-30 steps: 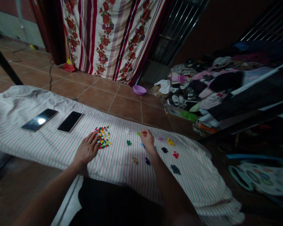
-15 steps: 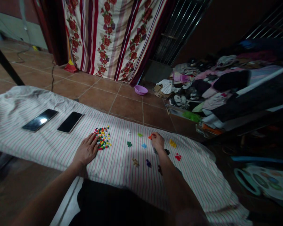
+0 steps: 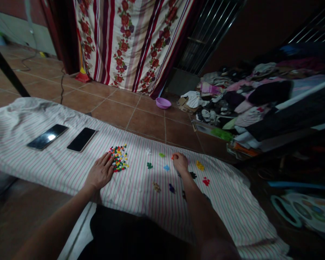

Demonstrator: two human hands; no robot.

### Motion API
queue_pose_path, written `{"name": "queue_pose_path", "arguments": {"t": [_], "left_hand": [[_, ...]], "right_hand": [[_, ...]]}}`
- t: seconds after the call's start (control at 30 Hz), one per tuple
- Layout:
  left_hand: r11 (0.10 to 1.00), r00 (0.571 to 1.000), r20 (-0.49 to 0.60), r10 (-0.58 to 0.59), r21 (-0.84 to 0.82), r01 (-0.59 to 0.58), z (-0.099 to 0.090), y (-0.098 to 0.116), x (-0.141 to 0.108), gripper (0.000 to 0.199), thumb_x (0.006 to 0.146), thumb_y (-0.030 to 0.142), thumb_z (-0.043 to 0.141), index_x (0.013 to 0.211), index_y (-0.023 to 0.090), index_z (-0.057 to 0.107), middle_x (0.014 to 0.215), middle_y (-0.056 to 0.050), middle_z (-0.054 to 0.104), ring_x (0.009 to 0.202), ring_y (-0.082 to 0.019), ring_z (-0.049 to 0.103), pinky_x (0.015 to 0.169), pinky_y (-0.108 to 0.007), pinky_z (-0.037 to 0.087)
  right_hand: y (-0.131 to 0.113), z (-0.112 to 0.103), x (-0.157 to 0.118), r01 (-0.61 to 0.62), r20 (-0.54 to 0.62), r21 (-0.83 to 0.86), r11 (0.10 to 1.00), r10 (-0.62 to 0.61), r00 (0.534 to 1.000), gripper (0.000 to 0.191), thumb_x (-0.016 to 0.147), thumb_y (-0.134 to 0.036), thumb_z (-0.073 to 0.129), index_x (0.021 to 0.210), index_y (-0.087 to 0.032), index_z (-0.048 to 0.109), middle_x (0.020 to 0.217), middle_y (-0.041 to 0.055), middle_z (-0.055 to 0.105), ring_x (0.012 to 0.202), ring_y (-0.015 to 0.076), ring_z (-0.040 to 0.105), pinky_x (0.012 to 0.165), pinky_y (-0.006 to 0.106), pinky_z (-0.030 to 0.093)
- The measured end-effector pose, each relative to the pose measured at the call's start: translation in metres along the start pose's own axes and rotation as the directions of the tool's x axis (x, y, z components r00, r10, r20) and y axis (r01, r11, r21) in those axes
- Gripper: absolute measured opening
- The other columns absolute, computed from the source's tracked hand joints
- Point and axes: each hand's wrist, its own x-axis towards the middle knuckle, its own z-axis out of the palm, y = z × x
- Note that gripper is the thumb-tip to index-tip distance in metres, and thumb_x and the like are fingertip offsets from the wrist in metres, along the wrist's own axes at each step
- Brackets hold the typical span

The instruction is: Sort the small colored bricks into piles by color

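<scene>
My left hand [image 3: 100, 172] lies flat on the striped cloth [image 3: 130, 195], its fingertips at the left edge of a pile of small mixed-colour pieces [image 3: 121, 159]. Over to the right, my right hand [image 3: 180, 162] is curled down at a small orange cluster [image 3: 173, 156], mostly covered by the fingers; what they pinch is too small to make out. Around it lie separate one-colour clusters: light blue [image 3: 166, 168], lime green [image 3: 161, 155], dark green [image 3: 150, 165], white [image 3: 148, 151], yellow [image 3: 200, 165], red [image 3: 206, 181], black [image 3: 193, 175], dark blue [image 3: 171, 188] and tan [image 3: 156, 187].
Two phones [image 3: 47, 137] [image 3: 81, 139] lie on the cloth at the left. Beyond it, a purple basin [image 3: 163, 103] stands on the tiled floor before a flowered curtain [image 3: 135, 43]. Clothes [image 3: 260, 94] are heaped at the right.
The camera view has shifted slightly. Both hands stay in nearly the same places on the cloth, and the right fingers now cover more of the orange cluster.
</scene>
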Motion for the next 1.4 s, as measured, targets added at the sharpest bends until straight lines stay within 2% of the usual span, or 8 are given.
{"name": "queue_pose_path", "arguments": {"t": [0.2, 0.33, 0.6, 0.9, 1.0, 1.13, 1.27, 1.4], "left_hand": [[1.000, 1.000, 0.028, -0.002, 0.010, 0.002, -0.003, 0.002, 0.001, 0.050, 0.097, 0.037, 0.035, 0.136, 0.013, 0.055, 0.144, -0.018, 0.052, 0.137, -0.031, 0.044, 0.105, -0.048, 0.046], [1.000, 0.999, 0.030, -0.016, -0.003, 0.016, -0.004, 0.002, 0.001, 0.049, 0.097, 0.037, 0.035, 0.135, 0.014, 0.056, 0.145, -0.017, 0.051, 0.138, -0.031, 0.043, 0.106, -0.048, 0.045], [1.000, 0.999, 0.036, -0.023, 0.001, 0.023, -0.001, 0.002, 0.001, 0.050, 0.097, 0.036, 0.034, 0.138, 0.014, 0.053, 0.145, -0.016, 0.051, 0.139, -0.030, 0.043, 0.107, -0.049, 0.044], [1.000, 0.999, 0.027, -0.021, 0.009, 0.021, -0.002, 0.003, 0.002, 0.048, 0.097, 0.035, 0.036, 0.137, 0.014, 0.054, 0.146, -0.016, 0.050, 0.139, -0.030, 0.042, 0.107, -0.048, 0.044], [1.000, 0.999, 0.030, -0.022, 0.006, 0.022, -0.002, 0.004, 0.002, 0.048, 0.097, 0.035, 0.036, 0.137, 0.015, 0.053, 0.145, -0.016, 0.051, 0.139, -0.029, 0.042, 0.107, -0.048, 0.044], [1.000, 0.999, 0.035, -0.027, 0.014, 0.026, -0.002, 0.004, 0.002, 0.048, 0.097, 0.035, 0.036, 0.138, 0.014, 0.052, 0.146, -0.016, 0.050, 0.139, -0.030, 0.042, 0.107, -0.047, 0.044], [1.000, 0.999, 0.039, -0.019, 0.012, 0.019, -0.004, 0.005, 0.003, 0.049, 0.097, 0.033, 0.037, 0.138, 0.012, 0.051, 0.146, -0.018, 0.050, 0.140, -0.030, 0.041, 0.108, -0.046, 0.043], [1.000, 0.999, 0.047, -0.026, 0.019, 0.025, -0.006, 0.006, 0.004, 0.049, 0.097, 0.034, 0.037, 0.138, 0.013, 0.052, 0.146, -0.017, 0.050, 0.140, -0.029, 0.041, 0.110, -0.046, 0.042]], "right_hand": [[-0.002, -0.002, 0.000, -0.018, -0.031, 0.048, 0.999, 0.019, 0.999, 0.033, 0.077, -0.015, 0.042, 0.086, -0.018, 0.073, 0.092, 0.0098, 0.073, 0.088, 0.0214, 0.063, 0.086, 0.032, 0.047], [-0.019, 0.000, -0.002, 0.038, -0.077, 0.123, 0.992, -0.028, 0.997, 0.033, 0.077, -0.016, 0.042, 0.091, -0.018, 0.072, 0.095, 0.0098, 0.073, 0.090, 0.0220, 0.064, 0.088, 0.034, 0.048], [-0.099, 0.027, -0.026, 0.227, 0.013, 0.330, 0.916, -0.245, 0.970, 0.026, 0.081, -0.018, 0.048, 0.092, -0.020, 0.071, 0.094, 0.0078, 0.071, 0.086, 0.0195, 0.065, 0.084, 0.031, 0.051], [-0.186, 0.063, -0.057, 0.383, 0.109, 0.435, 0.815, -0.470, 0.876, 0.024, 0.088, -0.018, 0.049, 0.093, -0.022, 0.072, 0.094, 0.0033, 0.070, 0.089, 0.0163, 0.064, 0.084, 0.027, 0.049], [-0.210, 0.071, -0.062, 0.375, 0.174, 0.356, 0.856, -0.455, 0.873, 0.020, 0.088, -0.019, 0.053, 0.093, -0.023, 0.072, 0.093, 0.0038, 0.070, 0.087, 0.0162, 0.063, 0.083, 0.026, 0.047], [-0.230, 0.076, -0.065, 0.325, 0.239, 0.202, 0.924, -0.369, 0.898, 0.014, 0.087, -0.024, 0.060, 0.093, -0.023, 0.073, 0.094, 0.0054, 0.069, 0.090, 0.0181, 0.062, 0.082, 0.027, 0.045], [-0.237, 0.078, -0.066, 0.300, 0.267, 0.140, 0.944, -0.328, 0.906, 0.015, 0.089, -0.030, 0.060, 0.096, -0.024, 0.072, 0.097, 0.0043, 0.069, 0.092, 0.0172, 0.061, 0.080, 0.025, 0.043], [-0.237, 0.077, -0.066, 0.285, 0.273, 0.181, 0.941, -0.327, 0.905, 0.014, 0.087, -0.024, 0.059, 0.095, -0.024, 0.070, 0.098, 0.0034, 0.068, 0.092, 0.0165, 0.061, 0.080, 0.025, 0.043]]}}
